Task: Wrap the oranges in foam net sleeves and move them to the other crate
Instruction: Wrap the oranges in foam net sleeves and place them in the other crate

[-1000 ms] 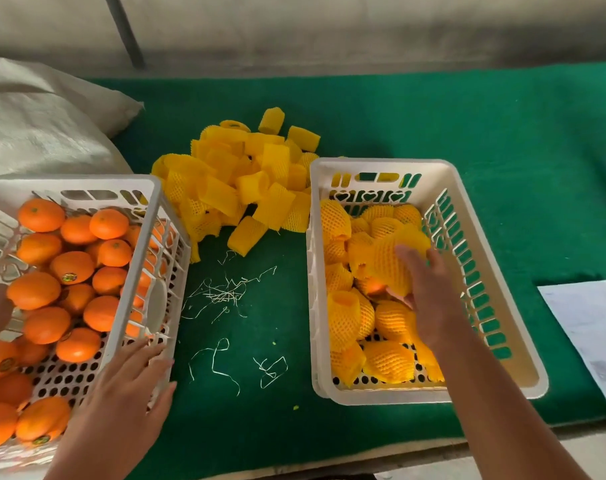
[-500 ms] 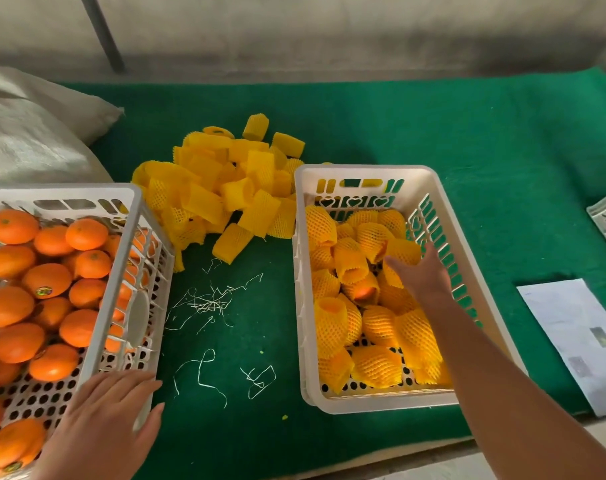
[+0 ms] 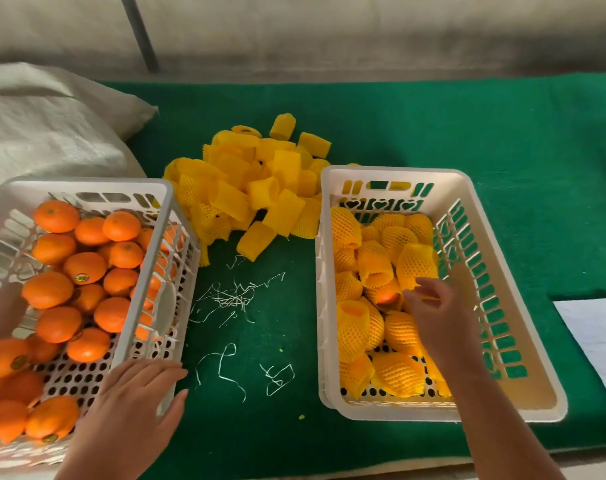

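The green counter [image 3: 433, 133] carried everything, with the right crate [image 3: 502, 407] as landmark. Left of it, across the cloth, stood the left crate [image 3: 149, 289], holding many bare oranges [image 3: 48, 289]. Behind the right crate's far-left corner lay a pile of empty foam net sleeves [image 3: 260, 192]. Inside it sat over a dozen wrapped oranges [image 3: 398, 375], so the job looked perhaps a third done. The right hand [image 3: 436, 313] hovered above them, fingers loosely spread, holding nothing. The left hand [image 3: 138, 400] rested flat on the left crate's near corner, fingers straight.
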The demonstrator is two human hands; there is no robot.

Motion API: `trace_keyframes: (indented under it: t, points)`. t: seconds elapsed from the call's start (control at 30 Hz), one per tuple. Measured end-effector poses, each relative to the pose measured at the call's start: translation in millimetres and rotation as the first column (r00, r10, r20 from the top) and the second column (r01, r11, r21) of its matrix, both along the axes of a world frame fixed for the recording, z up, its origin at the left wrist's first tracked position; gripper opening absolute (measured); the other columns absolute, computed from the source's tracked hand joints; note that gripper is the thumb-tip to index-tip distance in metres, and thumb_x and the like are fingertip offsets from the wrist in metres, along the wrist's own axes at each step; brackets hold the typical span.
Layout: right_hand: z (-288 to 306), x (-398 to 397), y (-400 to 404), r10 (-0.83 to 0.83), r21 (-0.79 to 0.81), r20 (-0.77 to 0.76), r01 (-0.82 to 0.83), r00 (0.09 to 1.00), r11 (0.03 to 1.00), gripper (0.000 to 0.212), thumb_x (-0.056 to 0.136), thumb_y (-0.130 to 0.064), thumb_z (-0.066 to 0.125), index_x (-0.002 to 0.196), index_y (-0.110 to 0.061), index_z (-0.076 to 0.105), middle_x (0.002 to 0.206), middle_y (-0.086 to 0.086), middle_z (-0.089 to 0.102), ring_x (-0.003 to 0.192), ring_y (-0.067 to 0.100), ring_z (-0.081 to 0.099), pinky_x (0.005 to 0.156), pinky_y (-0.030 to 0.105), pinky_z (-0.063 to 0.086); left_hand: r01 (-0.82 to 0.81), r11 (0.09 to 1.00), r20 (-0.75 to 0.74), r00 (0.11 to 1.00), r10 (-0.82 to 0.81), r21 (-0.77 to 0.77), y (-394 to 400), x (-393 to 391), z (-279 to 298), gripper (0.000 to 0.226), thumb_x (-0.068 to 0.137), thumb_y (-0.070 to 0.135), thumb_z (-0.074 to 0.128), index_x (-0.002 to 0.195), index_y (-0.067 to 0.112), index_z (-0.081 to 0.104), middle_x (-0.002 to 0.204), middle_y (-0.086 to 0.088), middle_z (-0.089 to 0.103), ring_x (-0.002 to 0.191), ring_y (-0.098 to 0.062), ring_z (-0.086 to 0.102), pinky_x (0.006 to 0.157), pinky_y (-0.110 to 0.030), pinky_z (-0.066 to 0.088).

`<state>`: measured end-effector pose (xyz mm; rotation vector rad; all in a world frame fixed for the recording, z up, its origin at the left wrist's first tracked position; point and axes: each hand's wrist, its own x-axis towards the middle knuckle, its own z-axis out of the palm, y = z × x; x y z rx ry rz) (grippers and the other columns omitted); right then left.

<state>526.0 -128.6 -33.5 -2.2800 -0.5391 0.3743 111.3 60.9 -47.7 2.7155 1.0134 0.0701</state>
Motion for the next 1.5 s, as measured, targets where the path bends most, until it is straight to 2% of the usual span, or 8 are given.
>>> trace_keyframes:
  t: [0.1, 0.3, 0.5, 0.63, 0.9, 1.23, 1.37, 1.5]
  points:
    - [4.0, -40.2, 19.2, 0.121, 0.066, 0.0, -0.121, 0.993, 0.99, 0.03, 0.097, -0.047, 0.067, 0.123, -0.032, 0.068, 0.112, -0.019, 0.069, 0.096, -0.007, 0.063, 0.068, 0.016, 0.047, -0.11, 0.993, 0.158, 0.981, 0.115, -0.04, -1.2, 3.3, 15.5, 0.043, 0.089, 0.046, 0.049, 0.112, 0.022, 0.076, 0.12, 0.011, 0.068, 0.116, -0.011, 0.062, 0.101, -0.034, 0.047]
    - [-6.3, -90.2, 57.0, 0.279, 0.126, -0.007, -0.276, 0.96, 0.953, 0.033, 0.097, -0.042, 0.067, 0.128, -0.034, 0.06, 0.119, -0.014, 0.066, 0.099, 0.01, 0.067, 0.063, 0.016, 0.052, -0.335, 0.942, 0.333, 0.891, 0.31, 0.018, 42.1, -16.0, 35.1, 0.024, 0.097, 0.022, 0.068, 0.121, 0.019, 0.071, 0.134, 0.004, 0.062, 0.127, -0.015, 0.053, 0.103, -0.032, 0.044]
    - [-26.5, -97.2, 65.5, 0.305, -0.006, 0.074, -0.305, 0.95, 0.952, 0.049, 0.096, -0.041, 0.067, 0.14, -0.037, 0.047, 0.139, 0.003, 0.056, 0.108, 0.02, 0.06, 0.061, 0.03, 0.058, -0.591, 0.772, 0.008, 0.793, 0.61, -0.234, 87.9, -70.1, 9.2, 0.024, 0.096, 0.031, 0.068, 0.118, 0.037, 0.063, 0.128, 0.004, 0.06, 0.119, -0.019, 0.057, 0.102, -0.043, 0.05]
    - [-38.0, -101.4, 63.2, 0.294, -0.011, 0.089, -0.294, 0.952, 0.956, 0.054, 0.098, -0.042, 0.061, 0.148, -0.039, 0.04, 0.139, -0.001, 0.043, 0.11, 0.022, 0.055, 0.068, 0.042, 0.06, -0.623, 0.767, -0.276, 0.772, 0.572, -0.153, 105.5, -103.9, -10.7, 0.046, 0.089, 0.032, 0.076, 0.13, 0.016, 0.061, 0.128, -0.006, 0.064, 0.121, -0.025, 0.06, 0.102, -0.04, 0.05]
    - [-41.8, -104.5, 70.3, 0.277, -0.046, 0.072, -0.275, 0.958, 0.96, 0.052, 0.101, -0.029, 0.062, 0.148, -0.035, 0.042, 0.144, 0.013, 0.048, 0.117, 0.036, 0.054, 0.083, 0.057, 0.055, -0.574, 0.817, -0.617, 0.662, 0.424, -0.054, 117.6, -117.1, -22.4, 0.052, 0.086, 0.044, 0.078, 0.127, 0.018, 0.062, 0.126, -0.004, 0.063, 0.118, -0.024, 0.058, 0.101, -0.035, 0.049]
    - [-32.5, -108.8, 70.3, 0.309, -0.039, 0.104, -0.306, 0.945, 0.951, 0.05, 0.102, -0.035, 0.055, 0.139, -0.064, 0.039, 0.142, 0.002, 0.037, 0.111, 0.019, 0.047, 0.071, 0.047, 0.058, -0.465, 0.885, -0.871, 0.445, 0.208, -0.027, 124.8, -106.7, -46.6, 0.052, 0.09, 0.032, 0.071, 0.136, 0.019, 0.053, 0.138, -0.011, 0.043, 0.124, -0.031, 0.052, 0.102, -0.043, 0.052]
    - [-32.5, -107.0, 71.3, 0.328, -0.025, 0.108, -0.327, 0.939, 0.945, 0.05, 0.101, -0.039, 0.054, 0.135, -0.07, 0.034, 0.14, -0.001, 0.038, 0.109, 0.019, 0.049, 0.063, 0.034, 0.052, -0.463, 0.886, -0.837, 0.494, 0.234, -0.026, 129.8, -107.4, -46.7, 0.047, 0.087, 0.031, 0.075, 0.13, 0.022, 0.059, 0.124, -0.005, 0.055, 0.116, -0.025, 0.056, 0.099, -0.042, 0.055]
    - [-32.1, -107.0, 71.5, 0.331, -0.011, 0.075, -0.331, 0.941, 0.943, 0.052, 0.102, -0.035, 0.055, 0.134, -0.07, 0.034, 0.138, -0.003, 0.037, 0.112, 0.02, 0.049, 0.061, 0.027, 0.047, -0.568, 0.811, -0.605, 0.698, 0.382, -0.143, 128.2, -108.7, -36.3, 0.068, 0.072, 0.048, 0.088, 0.13, 0.023, 0.06, 0.115, 0.003, 0.065, 0.107, -0.019, 0.061, 0.091, -0.035, 0.054]
